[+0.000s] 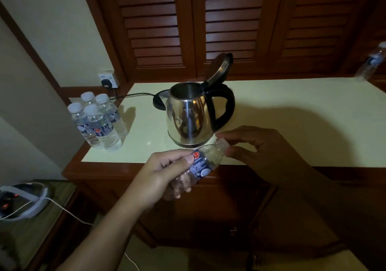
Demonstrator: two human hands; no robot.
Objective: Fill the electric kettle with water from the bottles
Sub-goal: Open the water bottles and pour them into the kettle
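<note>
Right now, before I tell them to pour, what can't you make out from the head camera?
All in the head view.
Water level in the shiny steel electric kettle: its open mouth is dark inside.
Cap of the small clear plastic water bottle, gripped by the left hand: the right hand pinches the neck in shadow, hiding it.
Clear bottle at the far right edge: blurred, fill unreadable.
</note>
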